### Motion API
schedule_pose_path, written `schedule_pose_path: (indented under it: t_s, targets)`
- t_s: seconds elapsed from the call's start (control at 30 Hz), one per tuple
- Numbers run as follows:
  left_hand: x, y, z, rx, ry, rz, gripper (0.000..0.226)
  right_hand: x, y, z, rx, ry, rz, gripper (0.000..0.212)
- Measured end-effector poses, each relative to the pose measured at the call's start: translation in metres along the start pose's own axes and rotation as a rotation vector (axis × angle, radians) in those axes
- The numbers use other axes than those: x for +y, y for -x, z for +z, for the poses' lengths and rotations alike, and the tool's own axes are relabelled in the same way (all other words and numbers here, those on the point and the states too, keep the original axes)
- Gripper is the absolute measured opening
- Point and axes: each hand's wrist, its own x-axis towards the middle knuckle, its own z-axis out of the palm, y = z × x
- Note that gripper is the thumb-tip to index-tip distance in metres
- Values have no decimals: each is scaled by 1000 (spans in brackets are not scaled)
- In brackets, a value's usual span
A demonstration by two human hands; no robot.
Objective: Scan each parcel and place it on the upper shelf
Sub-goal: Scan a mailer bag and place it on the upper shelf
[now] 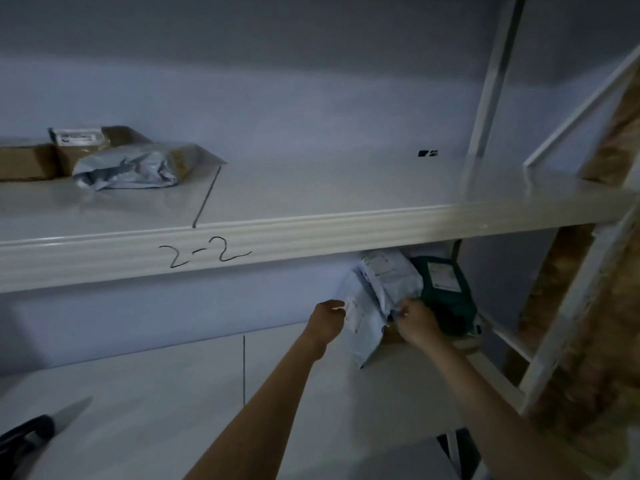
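Plenty of open room on the upper shelf (346, 188) right of the grey bag (138, 168) and boxes (52, 154). Tighter down below: front beam (311, 237) overhead, green parcel (446, 292) jammed by the right post (568, 323).

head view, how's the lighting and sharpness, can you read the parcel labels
Head view: dim, bluish light, soft overall; wide-angle lens bows the upper shelf. Labels on the pale parcel held by the left hand and right hand, and on the green parcel, are too blurred to read.
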Motion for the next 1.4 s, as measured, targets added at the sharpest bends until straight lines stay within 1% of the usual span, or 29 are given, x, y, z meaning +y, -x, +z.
schedule_pose_path:
  t_s: [0.03, 0.1, 0.13, 0.23, 0.33, 0.47, 0.57, 0.63, 0.67, 0.7, 0.77, 0.83, 0.93, 1.0, 1.13, 1.2, 1.27, 1.3, 1.33, 1.4]
  targets:
    - [-4, -11, 7, 10, 15, -28, 41, -1, -10, 9, -35, 17, -20, 14]
    - [-12, -31, 17, 30, 27, -81, 40, -8, -30, 30, -112, 41, -55, 32]
    - [-16, -40, 20, 33, 29, -103, 38, -14, -37, 39, -138, 63, -72, 36]
    - [-30, -65, 25, 59, 43, -167, 38, -24, -64, 63, -178, 174, -112, 38]
    - [-43, -83, 23, 101, 82, -222, 37, -25, -91, 81, -211, 297, -76, 41]
    - [-62, -101, 14, 36, 112, -284, 37, -26, -122, 100, -253, 474, -6, 49]
    - [-76, -115, 5, 5, 157, -311, 37, -30, -136, 115, -346, 700, 46, 53]
    - [-83, -123, 2, -3, 177, -338, 37, -32, -145, 124, -333, 779, 43, 66]
    - [-85, -126, 0, -6, 173, -345, 36, -34, -150, 127, -300, 786, 49, 66]
    - [-86, -129, -2, -21, 172, -349, 36, -36, -154, 128, -268, 782, 46, 61]
    - [-87, -133, -6, -76, 185, -360, 31, -37, -162, 132, -252, 759, 38, 49]
    - [-88, -138, -14, -135, 215, -372, 30, -34, -166, 137, -236, 731, 24, 45]
    - [-92, -147, -29, -144, 251, -378, 36, -28, -169, 142, -161, 634, -32, 52]
    - [-95, -150, -38, -124, 256, -387, 36, -26, -167, 147, -181, 555, -38, 55]
    - [-99, -148, -50, -98, 328, -418, 33, -26, -161, 149, -200, 364, 4, 56]
    - [-100, -144, -54, -85, 364, -426, 28, -28, -162, 141, -203, 269, 25, 57]
    - [-103, -139, -57, -60, 371, -443, 22, -29, -163, 129, -231, 107, 96, 64]
    - [-106, -136, -58, -47, 367, -455, 20, -30, -161, 124, -262, -11, 147, 63]
    - [-110, -133, -59, -35, 368, -461, 18, -31, -159, 119, -299, -138, 202, 58]
    - [-116, -127, -58, -5, 392, -460, 13, -31, -153, 107, -395, -325, 314, 35]
